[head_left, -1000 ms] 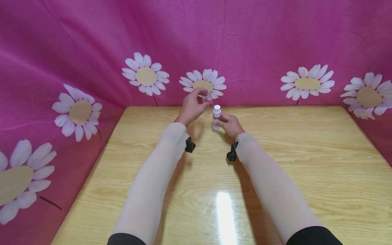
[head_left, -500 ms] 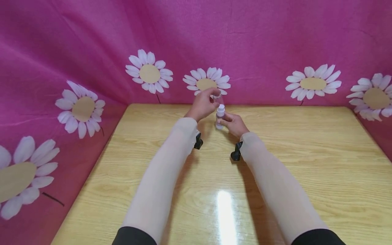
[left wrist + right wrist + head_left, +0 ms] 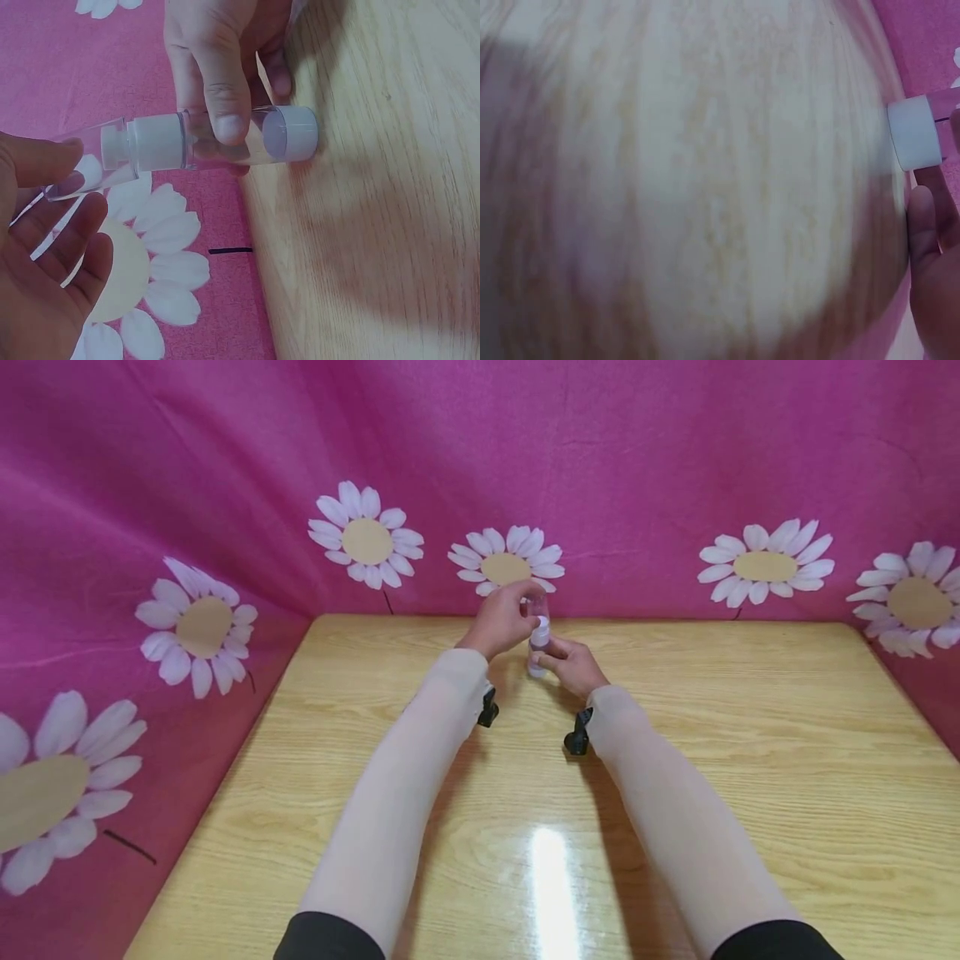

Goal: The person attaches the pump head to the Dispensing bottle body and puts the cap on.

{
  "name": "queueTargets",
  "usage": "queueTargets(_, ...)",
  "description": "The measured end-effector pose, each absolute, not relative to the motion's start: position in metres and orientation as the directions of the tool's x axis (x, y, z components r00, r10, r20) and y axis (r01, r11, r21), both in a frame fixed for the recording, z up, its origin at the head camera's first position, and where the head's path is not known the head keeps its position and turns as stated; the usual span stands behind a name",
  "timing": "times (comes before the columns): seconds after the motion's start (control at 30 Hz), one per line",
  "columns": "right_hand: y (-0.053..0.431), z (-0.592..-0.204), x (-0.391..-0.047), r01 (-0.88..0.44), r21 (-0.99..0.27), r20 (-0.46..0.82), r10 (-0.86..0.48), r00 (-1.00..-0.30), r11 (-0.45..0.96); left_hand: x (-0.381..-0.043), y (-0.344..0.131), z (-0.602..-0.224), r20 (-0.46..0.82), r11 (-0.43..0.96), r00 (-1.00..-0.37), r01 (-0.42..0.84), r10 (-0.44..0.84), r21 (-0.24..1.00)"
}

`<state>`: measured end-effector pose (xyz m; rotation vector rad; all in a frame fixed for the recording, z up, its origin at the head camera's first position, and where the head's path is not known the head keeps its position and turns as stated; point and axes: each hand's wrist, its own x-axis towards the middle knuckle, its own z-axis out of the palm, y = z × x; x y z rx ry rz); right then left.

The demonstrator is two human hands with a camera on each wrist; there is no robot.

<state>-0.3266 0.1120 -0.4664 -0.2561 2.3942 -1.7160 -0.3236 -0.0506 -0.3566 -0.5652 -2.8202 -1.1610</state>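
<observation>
A slim clear pump bottle (image 3: 301, 135) with a white base and white collar (image 3: 159, 142) stands upright near the table's far edge. My right hand (image 3: 576, 668) grips its body between thumb and fingers. My left hand (image 3: 504, 620) pinches a clear cap (image 3: 111, 177) by its closed end, above the bottle. In the left wrist view the cap's open end surrounds the white pump head (image 3: 112, 146), its rim close to the collar. The right wrist view catches only the bottle's white base (image 3: 915, 133) and part of the right hand.
The wooden table (image 3: 750, 760) meets a pink curtain (image 3: 615, 485) with white daisies just behind the bottle. Another curtain side rises along the left edge. Black wrist cameras sit on both sleeves.
My left hand has moved right with the clear cap, bringing it over the pump head and then lower onto it. My right hand keeps its hold on the bottle.
</observation>
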Motion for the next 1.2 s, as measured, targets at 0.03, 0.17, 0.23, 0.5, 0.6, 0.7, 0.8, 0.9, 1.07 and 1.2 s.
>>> queueTargets(0.03, 0.112, -0.467, -0.327, -0.031, -0.948, -0.051, -0.246, -0.968, 0.316, -0.324, -0.051, -0.357, 0.164, 0.658, -0.935, 0.340, 0.315, 0.672)
queueTargets(0.17, 0.112, -0.468, -0.327, -0.026, -0.949, -0.056, -0.248, -0.967, 0.313, -0.325, -0.051, -0.360, 0.135, 0.693, -0.941, 0.322, 0.311, 0.645)
queueTargets(0.23, 0.112, -0.468, -0.329, -0.031, -0.949, -0.052, -0.253, -0.966, 0.313, -0.325, -0.052, -0.361, 0.130, 0.712, -0.941, 0.323, 0.313, 0.623)
queueTargets(0.5, 0.113, -0.466, -0.332, -0.038, -0.946, -0.055, -0.273, -0.960, 0.323, -0.325, -0.051, -0.364, 0.080, 0.742, -0.943, 0.304, 0.322, 0.598)
queueTargets(0.6, 0.114, -0.466, -0.332, -0.037, -0.943, -0.060, -0.279, -0.958, 0.331, -0.326, -0.049, -0.366, 0.083, 0.755, -0.937, 0.324, 0.339, 0.570)
queueTargets(0.7, 0.115, -0.466, -0.333, -0.045, -0.940, -0.059, -0.290, -0.955, 0.338, -0.327, -0.048, -0.368, 0.089, 0.766, -0.931, 0.344, 0.355, 0.543)
queueTargets(0.8, 0.117, -0.467, -0.335, -0.054, -0.938, -0.055, -0.299, -0.953, 0.344, -0.327, -0.045, -0.370, 0.082, 0.781, -0.933, 0.339, 0.349, 0.525)
queueTargets(0.9, 0.118, -0.466, -0.336, -0.056, -0.936, -0.056, -0.304, -0.951, 0.348, -0.328, -0.043, -0.370, 0.090, 0.804, -0.939, 0.332, 0.333, 0.494)
queueTargets(1.07, 0.118, -0.465, -0.337, -0.050, -0.940, -0.057, -0.300, -0.952, 0.337, -0.326, -0.040, -0.373, 0.123, 0.864, -0.944, 0.331, 0.308, 0.379)
queueTargets(1.2, 0.118, -0.464, -0.336, -0.041, -0.935, -0.072, -0.303, -0.950, 0.352, -0.322, -0.037, -0.376, 0.129, 0.901, -0.943, 0.331, 0.306, 0.283)
